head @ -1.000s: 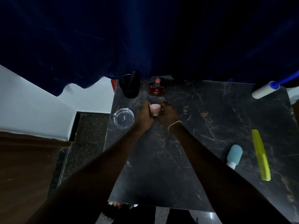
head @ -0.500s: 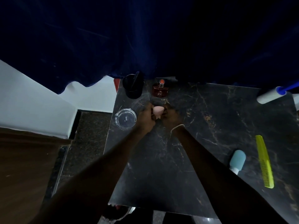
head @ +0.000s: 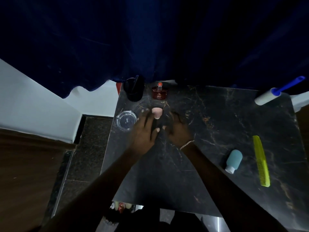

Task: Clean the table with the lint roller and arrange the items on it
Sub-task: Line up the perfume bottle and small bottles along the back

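The lint roller (head: pixel 267 97) lies at the far right corner of my dark marble table (head: pixel 209 148), its white roll on the tabletop and its blue handle pointing up and away to the right, well apart from both of my hands. My left hand (head: pixel 143 129) and my right hand (head: pixel 177 129) rest side by side near the far left part of the table, on either side of a pink makeup sponge (head: pixel 157 113) that stands between my fingertips. My fingers look loosened and spread around it, but the blur keeps me from telling whether either hand actually grips it. A thin bracelet (head: pixel 187 144) circles my right wrist. Just left of my left hand sits a clear glass ashtray (head: pixel 126 120). Beyond it, at the far left corner, stands a black cup (head: pixel 134 89) with a dark stick inside, and beside that a red perfume bottle (head: pixel 159 92). On the right side, a small teal bottle (head: pixel 234 160) lies on its side, with a yellow-green comb (head: pixel 261 160) just beside it near the right edge.
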`<state>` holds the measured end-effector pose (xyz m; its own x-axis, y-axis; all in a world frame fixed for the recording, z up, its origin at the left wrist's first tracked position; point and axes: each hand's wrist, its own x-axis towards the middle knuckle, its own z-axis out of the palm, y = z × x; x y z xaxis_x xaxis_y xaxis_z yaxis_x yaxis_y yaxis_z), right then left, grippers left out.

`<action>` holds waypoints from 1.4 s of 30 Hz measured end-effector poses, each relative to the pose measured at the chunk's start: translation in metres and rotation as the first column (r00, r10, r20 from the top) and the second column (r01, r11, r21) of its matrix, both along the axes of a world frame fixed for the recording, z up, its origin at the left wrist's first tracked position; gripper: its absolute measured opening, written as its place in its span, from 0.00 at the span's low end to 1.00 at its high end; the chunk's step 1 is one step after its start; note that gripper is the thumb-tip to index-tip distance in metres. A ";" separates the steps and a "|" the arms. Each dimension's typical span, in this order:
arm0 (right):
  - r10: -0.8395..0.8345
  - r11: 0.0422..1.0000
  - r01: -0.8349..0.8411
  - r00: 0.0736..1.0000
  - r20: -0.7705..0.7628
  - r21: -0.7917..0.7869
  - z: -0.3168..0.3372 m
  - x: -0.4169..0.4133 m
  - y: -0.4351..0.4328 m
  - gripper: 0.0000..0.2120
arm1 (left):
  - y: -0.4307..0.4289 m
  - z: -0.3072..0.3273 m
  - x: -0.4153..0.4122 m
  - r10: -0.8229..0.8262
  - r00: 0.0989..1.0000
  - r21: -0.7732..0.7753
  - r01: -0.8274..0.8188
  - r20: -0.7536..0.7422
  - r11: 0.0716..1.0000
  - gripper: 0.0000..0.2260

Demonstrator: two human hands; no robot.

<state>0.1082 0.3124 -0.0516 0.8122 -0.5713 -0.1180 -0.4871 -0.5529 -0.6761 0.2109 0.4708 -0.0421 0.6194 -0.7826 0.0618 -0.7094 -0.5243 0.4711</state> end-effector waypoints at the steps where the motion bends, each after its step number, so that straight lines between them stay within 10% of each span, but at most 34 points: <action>1: 0.028 0.996 -0.030 0.999 -0.023 -0.081 0.004 -0.010 0.004 0.33 | 0.004 0.001 -0.007 -0.034 0.998 0.025 0.033 0.054 0.999 0.29; 8: 0.065 0.922 -0.125 0.983 -0.171 -0.367 0.016 -0.104 0.011 0.34 | 0.000 0.008 -0.075 -0.171 0.978 0.125 0.156 0.116 0.980 0.30; 23: -0.212 0.948 0.139 0.946 -0.243 -0.287 0.013 -0.285 -0.054 0.34 | -0.096 -0.015 -0.226 -0.338 0.941 0.225 0.328 0.004 0.917 0.29; 34: -0.362 0.913 0.397 0.893 -0.268 0.090 -0.008 -0.298 -0.099 0.19 | -0.154 -0.022 -0.267 0.039 0.842 0.152 0.051 -0.537 0.987 0.15; 42: -0.397 0.893 0.446 0.840 -0.369 0.054 -0.014 -0.286 -0.096 0.22 | -0.176 -0.033 -0.275 0.160 0.729 0.204 -0.028 -0.665 0.978 0.08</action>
<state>-0.1774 0.2161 -0.0660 0.3910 -0.8084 -0.4400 -0.8645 -0.1584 -0.4770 -0.0639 0.2944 -0.0750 0.5163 -0.6747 -0.5275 -0.1806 -0.6879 0.7030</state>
